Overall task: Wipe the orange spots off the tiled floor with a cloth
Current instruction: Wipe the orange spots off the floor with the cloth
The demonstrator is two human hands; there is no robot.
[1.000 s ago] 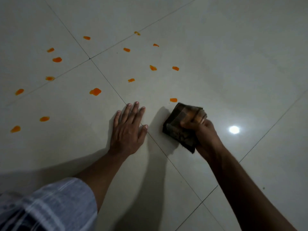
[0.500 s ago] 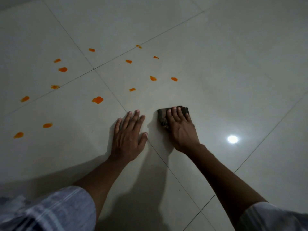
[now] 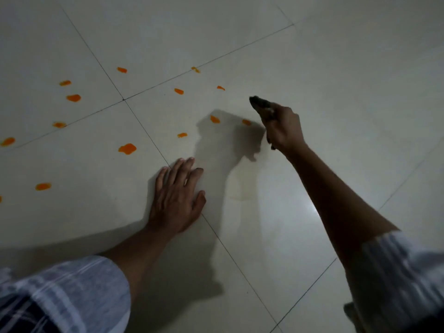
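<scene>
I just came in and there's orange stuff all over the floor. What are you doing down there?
A person is cleaning orange spots off the tiled floor. The left hand rests flat on a tile for support. The right hand grips a dark cloth, held just above the floor near two spots, this one and this one. A faint smear shows close by on the tile. Many spots remain, including a big one.
</scene>
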